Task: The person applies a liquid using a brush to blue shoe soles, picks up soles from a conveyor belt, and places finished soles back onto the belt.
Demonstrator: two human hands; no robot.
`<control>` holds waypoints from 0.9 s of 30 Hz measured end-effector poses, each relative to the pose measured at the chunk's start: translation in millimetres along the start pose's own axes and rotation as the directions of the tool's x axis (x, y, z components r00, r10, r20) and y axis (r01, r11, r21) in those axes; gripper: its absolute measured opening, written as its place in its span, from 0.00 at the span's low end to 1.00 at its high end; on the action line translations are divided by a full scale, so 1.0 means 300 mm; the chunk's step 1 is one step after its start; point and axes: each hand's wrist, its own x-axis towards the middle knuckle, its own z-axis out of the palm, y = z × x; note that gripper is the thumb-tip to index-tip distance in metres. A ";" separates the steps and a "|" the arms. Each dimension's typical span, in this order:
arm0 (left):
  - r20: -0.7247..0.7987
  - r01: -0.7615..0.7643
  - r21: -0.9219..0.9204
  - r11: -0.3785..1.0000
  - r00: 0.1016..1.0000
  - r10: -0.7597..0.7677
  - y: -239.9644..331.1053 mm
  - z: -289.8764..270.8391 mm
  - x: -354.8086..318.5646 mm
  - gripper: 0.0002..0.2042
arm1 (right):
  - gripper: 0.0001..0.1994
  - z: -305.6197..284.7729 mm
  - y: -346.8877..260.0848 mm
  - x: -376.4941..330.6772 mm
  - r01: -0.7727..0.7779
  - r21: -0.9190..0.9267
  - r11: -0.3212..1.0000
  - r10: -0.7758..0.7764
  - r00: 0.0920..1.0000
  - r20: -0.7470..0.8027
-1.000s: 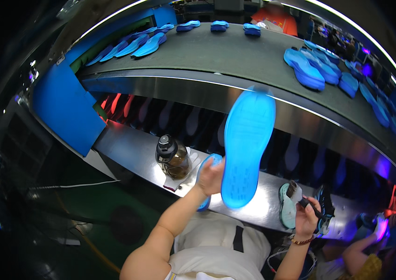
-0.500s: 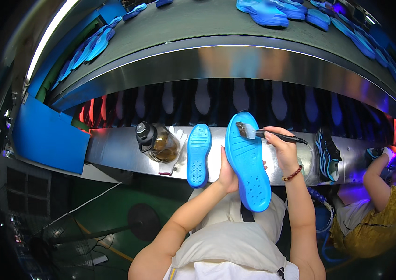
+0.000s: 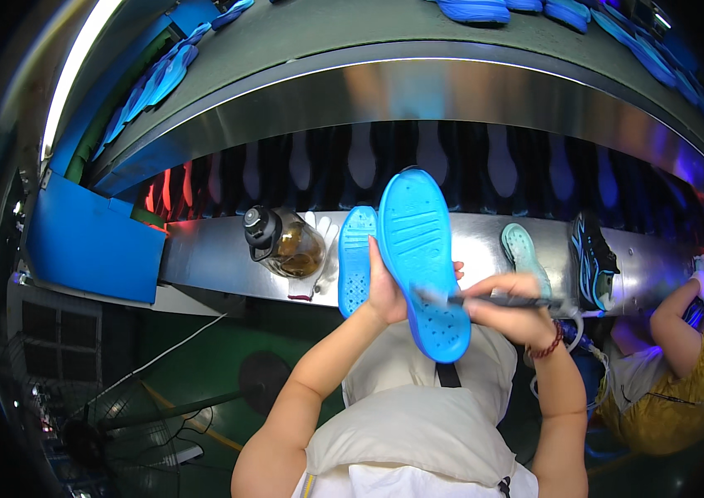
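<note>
My left hand (image 3: 384, 292) grips a bright blue shoe sole (image 3: 415, 224) by its edges, fingertips showing at its right side. The sole is tilted, its grooved and dotted inner face up. In my right hand (image 3: 511, 311) is a dark-handled brush (image 3: 437, 296), its bristle end blurred over the sole's lower half. A second blue sole (image 3: 356, 261) lies on the metal ledge (image 3: 211, 257), partly behind the held one. A pale green sole (image 3: 523, 251) rests on the ledge beyond my right hand.
A drink bottle (image 3: 290, 246) stands by a white glove (image 3: 323, 235) on the left. A black-and-blue shoe (image 3: 594, 264) sits at right, near a co-worker's arm (image 3: 674, 319). Beyond a steel edge (image 3: 302, 98), a belt (image 3: 352, 31) carries several blue soles (image 3: 475, 10). A fan (image 3: 95, 444) stands lower left.
The brush has gone from the sole's upper part to its lower half, my right hand moving down toward me. The held sole has shifted slightly left. The pale green sole has come into sight.
</note>
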 end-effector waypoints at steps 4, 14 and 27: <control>0.162 0.106 0.043 0.993 0.980 -0.112 -0.046 0.045 0.004 0.49 | 0.08 -0.016 -0.029 0.116 0.150 0.096 0.984 -0.124 0.964 -0.237; -0.041 -0.110 0.295 0.949 0.991 0.128 0.005 0.111 -0.002 0.44 | 0.09 -0.010 -0.024 0.083 0.128 0.079 0.989 -0.126 0.992 -0.022; 0.103 -0.405 0.125 0.906 0.913 0.394 0.111 0.154 0.026 0.51 | 0.11 -0.010 -0.028 0.025 0.420 0.062 0.905 -0.425 0.892 0.153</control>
